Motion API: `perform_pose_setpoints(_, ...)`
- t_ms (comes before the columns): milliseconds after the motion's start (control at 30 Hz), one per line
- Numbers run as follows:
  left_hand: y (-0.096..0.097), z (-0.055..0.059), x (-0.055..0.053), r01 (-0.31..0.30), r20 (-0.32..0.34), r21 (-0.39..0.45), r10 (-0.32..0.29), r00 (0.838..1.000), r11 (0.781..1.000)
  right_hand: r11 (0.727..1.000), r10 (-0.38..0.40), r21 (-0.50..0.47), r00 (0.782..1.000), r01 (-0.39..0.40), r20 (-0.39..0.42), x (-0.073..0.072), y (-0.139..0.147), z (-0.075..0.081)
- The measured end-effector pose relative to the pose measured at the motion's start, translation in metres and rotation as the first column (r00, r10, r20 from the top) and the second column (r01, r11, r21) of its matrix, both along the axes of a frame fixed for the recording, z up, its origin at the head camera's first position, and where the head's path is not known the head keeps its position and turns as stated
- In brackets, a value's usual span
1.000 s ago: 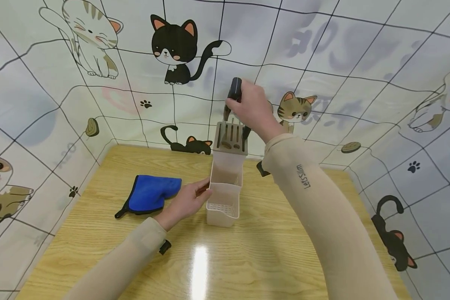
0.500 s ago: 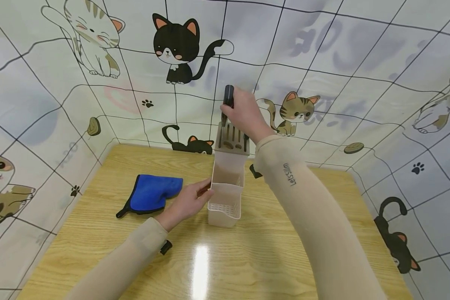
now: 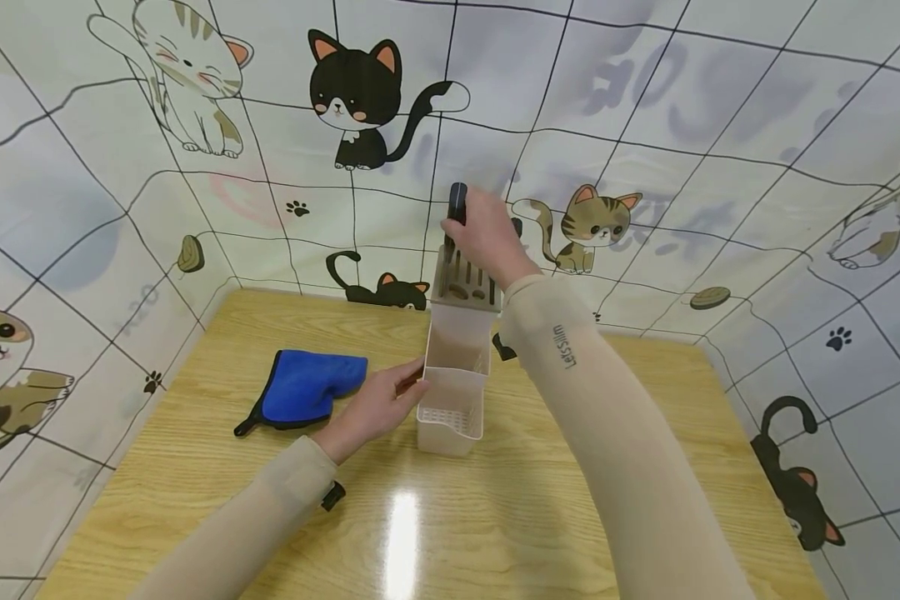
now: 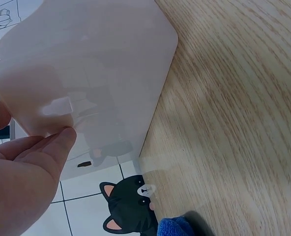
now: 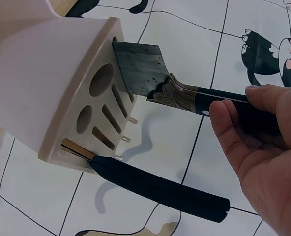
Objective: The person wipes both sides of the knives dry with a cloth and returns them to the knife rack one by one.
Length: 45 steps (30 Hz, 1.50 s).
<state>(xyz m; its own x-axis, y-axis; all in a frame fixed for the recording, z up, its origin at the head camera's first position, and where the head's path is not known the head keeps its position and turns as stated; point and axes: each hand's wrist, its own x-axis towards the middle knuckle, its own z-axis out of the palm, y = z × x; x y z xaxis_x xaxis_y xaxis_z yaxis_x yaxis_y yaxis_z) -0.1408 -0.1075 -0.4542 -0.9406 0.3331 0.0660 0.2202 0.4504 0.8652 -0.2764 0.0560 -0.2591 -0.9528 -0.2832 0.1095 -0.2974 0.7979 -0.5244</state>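
Observation:
A pale plastic knife holder [image 3: 457, 327] stands on the table, with a slotted beige top and open front compartments. My right hand [image 3: 483, 233] grips the black handle of a cleaver [image 5: 140, 69], its broad blade partly inside an end slot of the top. In the right wrist view, a second black handle [image 5: 160, 189] sticks out of the slot at the opposite end. My left hand [image 3: 375, 404] holds the holder's left wall near the front compartments, fingers [image 4: 57, 145] against the outer side and thumb at the edge.
A blue cloth mitt [image 3: 300, 387] with black trim and a loop lies left of my left hand. Behind the wooden table [image 3: 570, 500] hangs a white cloth [image 3: 255, 83] printed with cats and grid lines, also along both sides.
My right hand has come down with the cleaver, so its blade sits deeper in the slot. The left hand keeps its hold on the knife holder.

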Motion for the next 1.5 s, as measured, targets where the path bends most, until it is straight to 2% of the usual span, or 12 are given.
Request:
perform_pose_setpoints(267,0.0,-0.001,0.002,0.002,-0.029,-0.004,-0.002,1.0,1.0,1.0,-0.021,0.011,1.0,0.021,0.02,-0.002,0.0,-0.009)
perform_pose_setpoints(600,0.002,0.001,0.005,-0.005,-0.005,0.001,0.005,1.0,1.0,1.0,-0.027,0.016,0.999,0.027,0.024,-0.005,0.0,-0.019)
perform_pose_setpoints(900,0.003,0.002,0.004,-0.005,-0.021,-0.004,0.005,1.0,1.0,1.0,-0.024,0.01,0.999,0.023,0.024,-0.005,0.002,-0.02)
perform_pose_setpoints(1167,0.005,-0.001,0.001,-0.012,-0.025,-0.014,0.012,1.0,1.0,1.0,-0.029,-0.007,0.998,0.03,0.057,-0.001,0.007,-0.019)
perform_pose_setpoints(1333,0.005,0.001,0.001,-0.011,-0.005,-0.014,0.011,1.0,1.0,1.0,0.003,0.012,0.997,-0.004,0.071,0.005,0.021,-0.02)
perform_pose_setpoints(1500,0.001,0.002,0.003,-0.014,-0.002,-0.047,0.014,1.0,0.999,0.996,0.08,0.021,0.991,-0.083,0.108,0.018,0.039,-0.022)
